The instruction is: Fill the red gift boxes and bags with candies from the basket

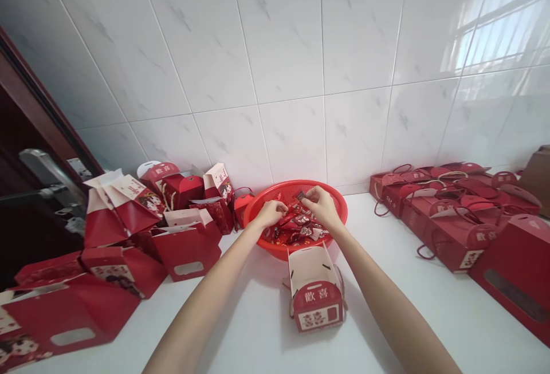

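Observation:
Both hands are over a red plastic basket [341, 205] that holds many small wrapped candies [301, 226]. My left hand [271, 213] is at the basket's left side, its fingers pinched together at a red wrapper. In my right hand [320, 205], thumb and fingers close on a small dark red candy packet [299, 196] near the back of the basket. Just in front of the basket, between my forearms, an open red gift box [320, 315] with a cream inside and cord handles stands on the white table.
Several red and cream boxes [184, 251] stand at the left on the white table [253, 328]. Rows of red boxes with cord handles [442, 231] fill the right. A tiled wall [292, 133] rises behind, and a door handle [47, 170] is at the far left.

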A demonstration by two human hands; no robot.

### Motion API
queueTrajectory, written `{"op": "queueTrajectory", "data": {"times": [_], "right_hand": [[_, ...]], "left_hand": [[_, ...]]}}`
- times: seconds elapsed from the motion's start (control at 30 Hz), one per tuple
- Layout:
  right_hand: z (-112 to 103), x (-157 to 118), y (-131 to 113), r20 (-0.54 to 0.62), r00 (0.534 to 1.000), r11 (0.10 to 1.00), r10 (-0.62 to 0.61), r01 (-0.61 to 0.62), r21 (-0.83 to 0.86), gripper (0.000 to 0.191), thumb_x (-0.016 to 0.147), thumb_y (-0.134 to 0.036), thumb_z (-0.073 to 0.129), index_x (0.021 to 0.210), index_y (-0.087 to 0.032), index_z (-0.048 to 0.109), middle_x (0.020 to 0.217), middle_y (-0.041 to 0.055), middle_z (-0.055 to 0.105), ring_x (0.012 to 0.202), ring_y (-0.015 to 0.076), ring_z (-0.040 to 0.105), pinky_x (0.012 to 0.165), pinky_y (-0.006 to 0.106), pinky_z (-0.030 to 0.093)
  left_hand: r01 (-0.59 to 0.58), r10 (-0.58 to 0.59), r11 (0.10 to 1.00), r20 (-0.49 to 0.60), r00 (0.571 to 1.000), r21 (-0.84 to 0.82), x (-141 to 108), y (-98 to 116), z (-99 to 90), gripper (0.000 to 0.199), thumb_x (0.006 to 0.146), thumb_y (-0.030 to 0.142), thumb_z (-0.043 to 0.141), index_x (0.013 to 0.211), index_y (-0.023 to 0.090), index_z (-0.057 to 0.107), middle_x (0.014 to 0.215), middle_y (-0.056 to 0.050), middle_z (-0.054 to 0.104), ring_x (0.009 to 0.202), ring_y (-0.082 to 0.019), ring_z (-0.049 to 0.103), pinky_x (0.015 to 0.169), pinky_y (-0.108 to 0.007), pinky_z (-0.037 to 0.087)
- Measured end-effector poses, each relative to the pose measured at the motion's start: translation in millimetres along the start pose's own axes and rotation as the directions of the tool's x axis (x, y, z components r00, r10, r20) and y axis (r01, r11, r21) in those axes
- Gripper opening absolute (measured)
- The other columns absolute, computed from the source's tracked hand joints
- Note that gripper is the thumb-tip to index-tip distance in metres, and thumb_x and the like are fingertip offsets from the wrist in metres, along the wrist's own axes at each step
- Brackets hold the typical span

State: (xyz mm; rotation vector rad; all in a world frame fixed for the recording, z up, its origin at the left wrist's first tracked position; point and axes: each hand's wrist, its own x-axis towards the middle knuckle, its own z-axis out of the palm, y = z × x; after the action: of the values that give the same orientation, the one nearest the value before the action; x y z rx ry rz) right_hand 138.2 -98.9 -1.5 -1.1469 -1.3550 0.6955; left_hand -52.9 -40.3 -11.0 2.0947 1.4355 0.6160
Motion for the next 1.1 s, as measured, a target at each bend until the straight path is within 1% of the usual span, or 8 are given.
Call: {"op": "queueTrajectory", "data": {"times": [0.13,0.23,0.37,0.63,0.77,0.9,1.03,1.1], "right_hand": [[-3,-2,1,-0.065,0.994,0.979,0.091,-0.077,0.188,0.03,0.069,-0.036,0.06,0.095,-0.022,0.057,0.079,0.0011,0.068,0.074,0.0206,0.063,0.064,0.032,0.047],[-5,-3,-1,-0.057,0.987,0.942,0.15,-0.125,0.311,0.031,0.064,-0.033,0.061,0.093,-0.02,0.061,0.077,0.0009,0.068,0.07,0.0191,0.063,0.063,0.031,0.05],[-8,-1,-6,-0.032,0.975,0.883,0.218,-0.184,0.431,0.022,0.059,-0.031,0.064,0.078,-0.019,0.065,0.08,0.0022,0.07,0.066,0.0167,0.063,0.059,0.029,0.05],[-11,1,-8,-0.009,0.949,0.798,0.316,-0.26,0.544,0.016,0.059,-0.032,0.07,0.068,-0.019,0.065,0.07,0.0018,0.068,0.063,0.0159,0.062,0.055,0.027,0.05],[-11,-1,-10,0.013,0.945,0.785,0.325,-0.278,0.554,0.014,0.059,-0.03,0.071,0.066,-0.019,0.066,0.071,0.0018,0.068,0.064,0.0156,0.062,0.055,0.026,0.05],[-11,-1,-11,0.025,0.944,0.781,0.328,-0.286,0.555,0.013,0.058,-0.029,0.071,0.064,-0.019,0.065,0.07,0.002,0.067,0.064,0.0155,0.061,0.053,0.025,0.049],[-10,0,-10,0.016,0.942,0.776,0.335,-0.286,0.562,0.012,0.058,-0.029,0.07,0.064,-0.02,0.065,0.068,0.0017,0.067,0.063,0.0153,0.061,0.052,0.024,0.049],[-9,1,-8,0.01,0.941,0.774,0.338,-0.284,0.565,0.013,0.058,-0.03,0.07,0.064,-0.02,0.066,0.067,0.0019,0.067,0.063,0.0159,0.061,0.052,0.025,0.049]], "left_hand": [[-0.102,0.068,0.97,0.157,0.985,0.219,-5,5,4.1,0.037,0.063,0.003,0.062,0.094,0.019,0.076,0.093,-0.006,0.075,0.093,-0.024,0.069,0.081,-0.029,0.053],[-0.183,0.089,0.898,0.242,0.966,0.4,-8,12,7.8,0.041,0.058,0.008,0.074,0.097,0.021,0.076,0.103,-0.008,0.073,0.108,-0.031,0.063,0.085,-0.033,0.052],[-0.219,0.071,0.798,0.273,0.959,0.561,-8,17,8.7,0.022,0.075,0.022,0.072,0.097,0.022,0.075,0.112,-0.012,0.071,0.117,-0.034,0.06,0.085,-0.034,0.051],[-0.157,0.037,0.74,0.193,0.981,0.654,-11,28,2.3,0.032,0.096,0.017,0.04,0.097,0.02,0.072,0.104,-0.012,0.073,0.095,-0.026,0.069,0.074,-0.031,0.049],[-0.213,0.041,0.729,0.269,0.962,0.65,-13,32,1.9,0.018,0.086,0.023,0.062,0.102,0.021,0.071,0.106,-0.009,0.072,0.095,-0.024,0.068,0.074,-0.029,0.049],[-0.256,0.046,0.709,0.319,0.947,0.657,-11,31,6.2,0.031,0.067,0.022,0.08,0.097,0.019,0.072,0.115,-0.013,0.068,0.106,-0.031,0.065,0.082,-0.034,0.051],[-0.226,0.071,0.74,0.26,0.963,0.634,-7,28,7.9,0.009,0.076,0.02,0.07,0.085,0.02,0.072,0.108,-0.011,0.072,0.104,-0.03,0.066,0.088,-0.037,0.05],[-0.195,0.101,0.784,0.189,0.977,0.59,-4,26,5.7,0.014,0.086,0.024,0.059,0.081,0.022,0.072,0.1,-0.009,0.074,0.099,-0.027,0.067,0.086,-0.034,0.049]]}}
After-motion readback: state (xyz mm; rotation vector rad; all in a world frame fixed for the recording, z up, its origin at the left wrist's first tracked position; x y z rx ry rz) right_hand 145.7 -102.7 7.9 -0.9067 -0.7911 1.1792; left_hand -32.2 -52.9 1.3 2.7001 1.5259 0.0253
